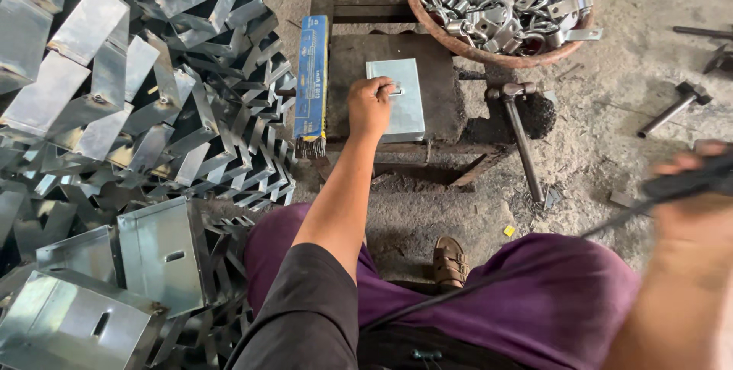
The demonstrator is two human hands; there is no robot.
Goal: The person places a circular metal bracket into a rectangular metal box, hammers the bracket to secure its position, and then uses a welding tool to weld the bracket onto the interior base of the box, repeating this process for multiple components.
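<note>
Left hand [369, 106] pinching small fitting on metal box [401, 103], right hand [699, 194] gripping blurred tool [687, 180]

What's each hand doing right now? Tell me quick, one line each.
Left hand: fingers closed on a small metal fitting, pressing it onto the flat metal box.
Right hand: blurred, closed around a dark tool handle with a cable.

Soft daylight filling the scene, shiny metal boxes [114, 110] giving off white glare, right hand [699, 194] blurring as it is moving, left hand [369, 106] staying sharp, edges bending a little, shadows looking faint
</note>
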